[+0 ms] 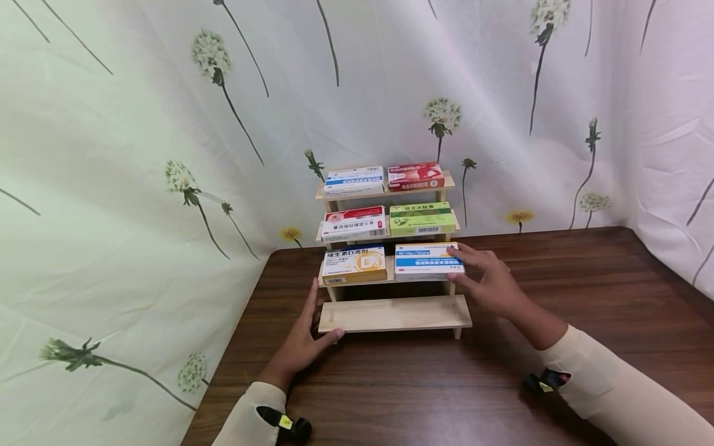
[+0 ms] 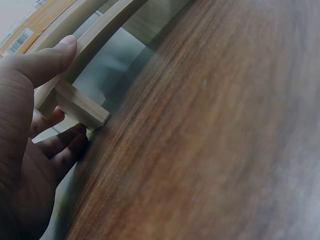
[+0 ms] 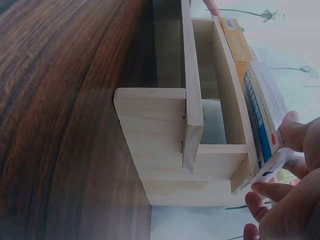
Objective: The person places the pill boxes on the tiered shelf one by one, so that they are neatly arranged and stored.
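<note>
A wooden tiered display rack [image 1: 396,314] stands on the table with medicine boxes on its upper three steps. My left hand [image 1: 304,341] holds the left end of the lowest step, thumb [image 2: 62,52] over its front edge and the other fingers around the side by the leg. With thumb and fingers, my right hand [image 1: 491,282] grips the right end of a white-and-blue medicine box [image 1: 426,261] on the second step from the bottom. In the right wrist view this box [image 3: 265,110] lies along that step, its end at my fingertips. Left of it lies a yellow-and-white vitamin D box [image 1: 354,265].
Higher up sit a red-and-white box [image 1: 354,223], a green box [image 1: 422,218], another white-and-blue box [image 1: 354,181] and a red box [image 1: 415,176]. Brown wooden table [image 1: 401,390] surrounds the rack. A dandelion-print cloth [image 1: 379,118] hangs behind and to both sides.
</note>
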Motion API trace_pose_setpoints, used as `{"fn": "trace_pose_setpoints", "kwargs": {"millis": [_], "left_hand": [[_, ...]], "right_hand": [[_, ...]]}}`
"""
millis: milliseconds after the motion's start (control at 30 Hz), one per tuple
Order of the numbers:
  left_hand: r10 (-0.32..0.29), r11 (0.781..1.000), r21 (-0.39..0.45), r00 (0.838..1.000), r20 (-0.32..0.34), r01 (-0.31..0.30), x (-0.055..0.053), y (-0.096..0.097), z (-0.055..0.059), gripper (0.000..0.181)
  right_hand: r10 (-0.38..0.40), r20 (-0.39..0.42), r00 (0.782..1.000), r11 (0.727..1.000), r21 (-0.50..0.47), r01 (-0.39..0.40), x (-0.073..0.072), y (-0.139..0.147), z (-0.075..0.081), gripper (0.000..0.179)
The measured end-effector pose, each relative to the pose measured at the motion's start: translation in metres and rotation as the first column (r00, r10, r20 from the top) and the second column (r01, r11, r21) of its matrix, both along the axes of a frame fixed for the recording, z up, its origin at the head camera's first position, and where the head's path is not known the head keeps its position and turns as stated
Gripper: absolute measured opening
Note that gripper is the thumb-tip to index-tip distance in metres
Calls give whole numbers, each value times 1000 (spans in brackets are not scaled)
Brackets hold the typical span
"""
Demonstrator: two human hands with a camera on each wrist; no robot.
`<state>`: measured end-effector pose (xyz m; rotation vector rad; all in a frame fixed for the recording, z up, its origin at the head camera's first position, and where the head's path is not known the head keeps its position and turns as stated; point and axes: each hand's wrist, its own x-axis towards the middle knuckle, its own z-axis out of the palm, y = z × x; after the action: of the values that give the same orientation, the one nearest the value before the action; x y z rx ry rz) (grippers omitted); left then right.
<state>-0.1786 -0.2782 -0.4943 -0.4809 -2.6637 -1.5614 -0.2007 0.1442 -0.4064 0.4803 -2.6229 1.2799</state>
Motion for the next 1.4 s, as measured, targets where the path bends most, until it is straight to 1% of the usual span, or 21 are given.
{"fn": "trace_pose_setpoints", "kwargs": {"millis": [433,600,933,1133,1400], "left_hand": [[-2,1000,1,1000,8,2,-1,0,0,120],[-2,1000,2,1000,10,2,0,0,0,120],[-5,1000,8,1000,6,5,0,0,1,120],[-13,1000,11,1000,-8,13,0,0,0,120],[-14,1000,11,1000,-8,14,0,0,0,120]], "right_hand": [[-10,-31,999,1000,21,10,-3,-3,-4,59],[-8,-22,1000,1000,19,8,-5,-3,-6,59],[-3,-30,1000,1000,25,4,-5,-5,-7,59],[0,-19,1000,1000,6,0,-5,-7,-9,59],[2,-3,1000,1000,-14,-2,-5,-9,-10,60]]}}
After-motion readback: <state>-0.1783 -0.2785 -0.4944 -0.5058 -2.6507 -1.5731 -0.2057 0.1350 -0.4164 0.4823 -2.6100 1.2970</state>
